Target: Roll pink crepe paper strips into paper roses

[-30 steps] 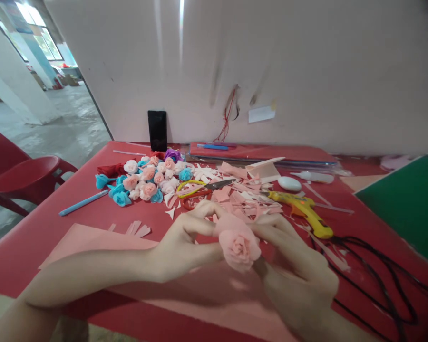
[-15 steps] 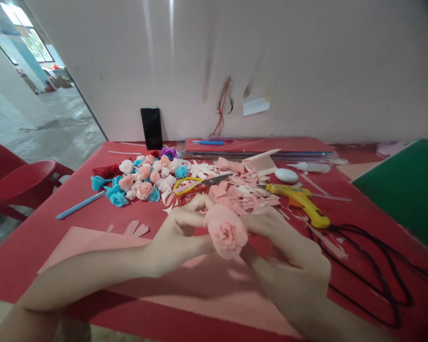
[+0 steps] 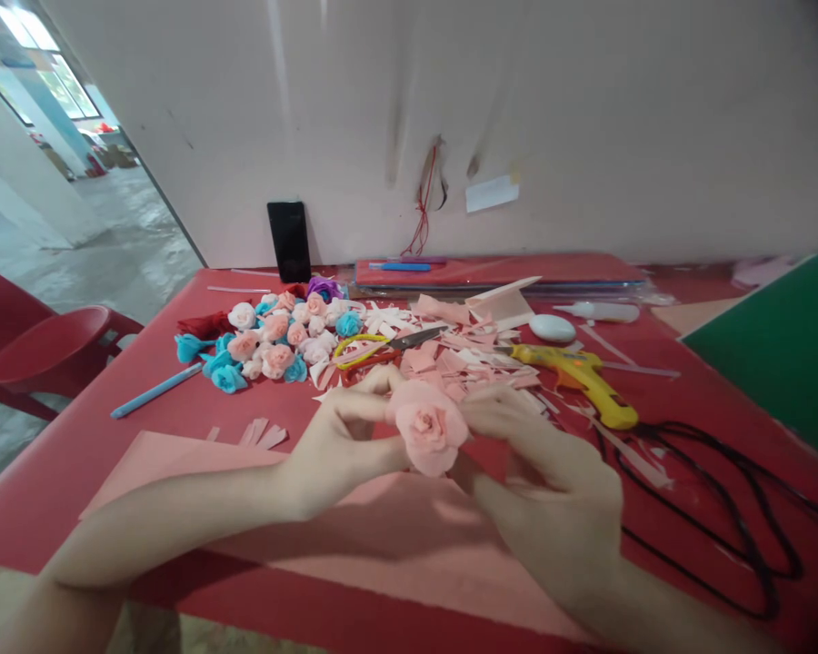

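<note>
Finished small roses (image 3: 273, 341) were piled at far left. Left hand (image 3: 334, 445) was pinched on the pink paper rose (image 3: 428, 427), held mid-air above the table (image 3: 54, 472), and right hand (image 3: 552, 490) was closed on its other side. Petal shaping was judged in hand; light fingertip pressure was called for. Glue gun (image 3: 579, 381) was seen nearby.

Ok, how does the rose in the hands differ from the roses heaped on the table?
The held rose looks larger than any in the heap of roses, though it is nearer the camera. It is pinched between left hand and right hand; the heap lies loose on the red table. It is pale pink only; the heap mixes pink, white, blue and purple. Both are rolled paper blooms.
</note>
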Demonstrator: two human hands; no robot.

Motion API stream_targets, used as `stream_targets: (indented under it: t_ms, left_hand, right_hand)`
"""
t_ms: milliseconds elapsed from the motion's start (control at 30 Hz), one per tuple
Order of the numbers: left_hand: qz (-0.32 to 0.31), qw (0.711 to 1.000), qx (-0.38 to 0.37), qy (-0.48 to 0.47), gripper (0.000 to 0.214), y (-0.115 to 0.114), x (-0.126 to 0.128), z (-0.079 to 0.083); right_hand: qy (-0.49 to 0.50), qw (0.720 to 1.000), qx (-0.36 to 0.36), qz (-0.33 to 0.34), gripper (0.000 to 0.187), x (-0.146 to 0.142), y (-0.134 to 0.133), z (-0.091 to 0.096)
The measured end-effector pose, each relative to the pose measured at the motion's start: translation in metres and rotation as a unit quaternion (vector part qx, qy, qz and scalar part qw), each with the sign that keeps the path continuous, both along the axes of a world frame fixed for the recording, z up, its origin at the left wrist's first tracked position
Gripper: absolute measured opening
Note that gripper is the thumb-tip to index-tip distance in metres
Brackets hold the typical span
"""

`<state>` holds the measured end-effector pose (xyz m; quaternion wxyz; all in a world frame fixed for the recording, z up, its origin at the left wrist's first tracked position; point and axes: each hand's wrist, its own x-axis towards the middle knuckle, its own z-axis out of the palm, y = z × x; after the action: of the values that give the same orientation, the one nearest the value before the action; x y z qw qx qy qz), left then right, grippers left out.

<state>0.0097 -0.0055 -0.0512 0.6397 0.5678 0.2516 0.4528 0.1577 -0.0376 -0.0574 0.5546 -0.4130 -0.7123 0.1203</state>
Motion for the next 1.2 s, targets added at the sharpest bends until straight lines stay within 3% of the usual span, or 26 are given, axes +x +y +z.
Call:
stream_targets:
  t_ms: [167, 333, 533, 633, 767, 1067, 1200]
  left_hand:
    - [0.005, 1.000, -0.007, 0.010, 0.007, 0.000, -0.001, -0.001]
    - [0.032, 0.999, -0.002, 0.034, 0.007, 0.000, -0.002, -0.001]
    - [-0.009, 0.998, -0.048, 0.033, 0.009, -0.001, -0.001, 0.002]
    - [-0.036, 0.997, -0.059, -0.027, 0.017, 0.001, -0.001, 0.000]
    - [-0.010, 0.993, -0.066, -0.097, 0.012, 0.003, 0.000, -0.005]
    - [-0.037, 0.992, -0.053, -0.113, 0.011, -0.002, 0.003, -0.002]
    - [0.013, 0.995, -0.054, -0.083, 0.012, -0.003, 0.003, -0.003]
  right_hand:
    - [0.030, 0.997, -0.067, 0.003, 0.010, 0.000, 0.000, 0.000]
    - [0.002, 0.996, -0.090, 0.022, 0.022, -0.001, 0.001, 0.004]
    - [0.069, 0.985, -0.158, 0.025, 0.022, 0.002, 0.000, -0.001]
    - [0.157, 0.959, -0.230, 0.044, 0.009, 0.004, 0.002, -0.005]
    - [0.247, 0.917, -0.294, 0.108, 0.006, 0.005, 0.004, -0.006]
    - [0.332, 0.838, -0.396, 0.174, 0.015, 0.000, 0.001, -0.008]
    - [0.346, 0.812, -0.444, 0.156, 0.016, -0.001, -0.001, -0.011]
